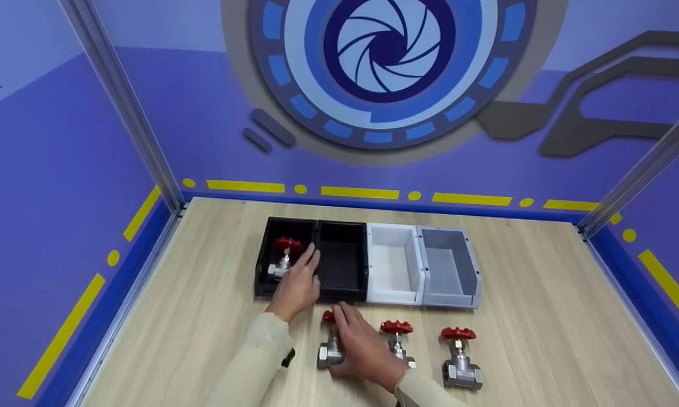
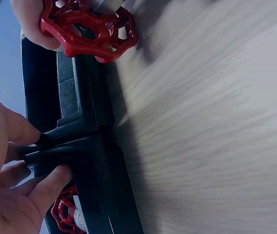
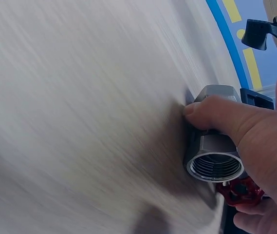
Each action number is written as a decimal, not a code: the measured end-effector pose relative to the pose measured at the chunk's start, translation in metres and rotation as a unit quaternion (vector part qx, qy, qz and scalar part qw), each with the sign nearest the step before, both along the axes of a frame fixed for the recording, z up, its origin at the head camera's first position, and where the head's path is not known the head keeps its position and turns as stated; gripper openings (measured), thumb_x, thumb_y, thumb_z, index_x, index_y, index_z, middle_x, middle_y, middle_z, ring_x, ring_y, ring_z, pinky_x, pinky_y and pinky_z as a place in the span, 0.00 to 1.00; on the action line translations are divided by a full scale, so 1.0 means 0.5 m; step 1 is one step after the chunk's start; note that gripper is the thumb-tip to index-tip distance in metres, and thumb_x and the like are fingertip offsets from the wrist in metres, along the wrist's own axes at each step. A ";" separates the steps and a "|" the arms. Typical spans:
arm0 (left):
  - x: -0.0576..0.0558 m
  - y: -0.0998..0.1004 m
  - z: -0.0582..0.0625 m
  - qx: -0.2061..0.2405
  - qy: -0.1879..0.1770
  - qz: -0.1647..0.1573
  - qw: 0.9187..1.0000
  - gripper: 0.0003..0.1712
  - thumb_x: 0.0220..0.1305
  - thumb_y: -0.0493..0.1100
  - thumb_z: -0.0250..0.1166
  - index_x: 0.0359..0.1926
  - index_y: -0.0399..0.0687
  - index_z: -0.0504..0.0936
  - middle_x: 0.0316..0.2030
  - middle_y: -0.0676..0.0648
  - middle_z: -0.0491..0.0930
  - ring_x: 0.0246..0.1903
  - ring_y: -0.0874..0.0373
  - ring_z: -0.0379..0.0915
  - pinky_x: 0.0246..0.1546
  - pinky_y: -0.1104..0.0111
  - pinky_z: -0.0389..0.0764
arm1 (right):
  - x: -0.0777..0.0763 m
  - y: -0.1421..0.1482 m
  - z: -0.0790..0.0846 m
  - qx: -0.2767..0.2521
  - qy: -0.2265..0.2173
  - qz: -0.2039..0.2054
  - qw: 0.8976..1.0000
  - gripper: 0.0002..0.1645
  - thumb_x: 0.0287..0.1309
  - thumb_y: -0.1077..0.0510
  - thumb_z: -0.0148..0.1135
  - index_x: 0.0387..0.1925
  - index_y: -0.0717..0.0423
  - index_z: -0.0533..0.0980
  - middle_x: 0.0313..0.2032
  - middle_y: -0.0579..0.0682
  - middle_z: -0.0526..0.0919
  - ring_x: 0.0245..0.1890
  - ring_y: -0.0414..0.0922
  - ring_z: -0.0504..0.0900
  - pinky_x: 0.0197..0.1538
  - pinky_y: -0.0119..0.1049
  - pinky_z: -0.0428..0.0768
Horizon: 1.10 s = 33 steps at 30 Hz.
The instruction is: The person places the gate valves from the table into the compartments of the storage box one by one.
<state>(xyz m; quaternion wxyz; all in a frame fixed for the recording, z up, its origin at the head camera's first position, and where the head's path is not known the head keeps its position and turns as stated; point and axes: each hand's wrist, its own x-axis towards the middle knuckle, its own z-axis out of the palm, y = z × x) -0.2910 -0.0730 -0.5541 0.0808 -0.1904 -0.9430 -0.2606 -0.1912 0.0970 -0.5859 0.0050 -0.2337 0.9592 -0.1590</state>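
Note:
My left hand is at the two black bins; its fingers and thumb pinch the adjoining walls between the left black bin and the second black bin. A gate valve with a red handwheel lies inside the left black bin. My right hand grips another gate valve on the table in front of the bins, thumb on its metal body and fingers by the red handwheel. Part of that valve is hidden behind the hand.
Right of the held valve are two more gate valves, one partly behind my right hand and one farther right. A white bin and a grey bin continue the row. Panels enclose the wooden table.

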 end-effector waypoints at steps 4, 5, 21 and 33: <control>0.001 0.000 -0.001 -0.003 0.004 -0.003 1.000 0.33 0.62 0.35 0.59 0.69 0.38 0.66 0.71 0.41 0.61 0.30 0.49 0.80 0.35 0.60 0.80 | -0.001 0.000 -0.002 0.002 0.009 0.000 1.000 0.71 0.25 0.41 0.80 0.71 0.65 0.55 0.67 0.65 0.63 0.68 0.59 0.65 0.67 0.47 0.69; 0.001 0.000 -0.001 -0.004 0.008 -0.004 1.000 0.32 0.62 0.35 0.59 0.68 0.38 0.66 0.71 0.40 0.61 0.27 0.51 0.79 0.33 0.61 0.80 | -0.001 0.001 -0.002 0.004 0.014 0.001 1.000 0.71 0.25 0.41 0.80 0.70 0.66 0.56 0.67 0.65 0.64 0.67 0.58 0.65 0.67 0.47 0.69; 0.001 0.000 -0.005 0.000 0.030 -0.003 1.000 0.33 0.61 0.34 0.60 0.68 0.37 0.67 0.70 0.39 0.63 0.31 0.47 0.80 0.33 0.59 0.80 | -0.002 0.002 -0.004 0.022 0.031 0.002 0.999 0.71 0.24 0.39 0.79 0.70 0.65 0.57 0.66 0.63 0.66 0.66 0.58 0.67 0.65 0.50 0.71; 0.000 0.000 -0.002 -0.005 0.007 -0.001 1.000 0.33 0.63 0.35 0.58 0.69 0.40 0.65 0.71 0.41 0.61 0.14 0.61 0.62 0.23 0.67 0.71 | -0.001 0.005 -0.004 0.013 0.035 0.006 0.999 0.72 0.23 0.38 0.80 0.70 0.64 0.57 0.66 0.62 0.65 0.66 0.57 0.67 0.66 0.51 0.70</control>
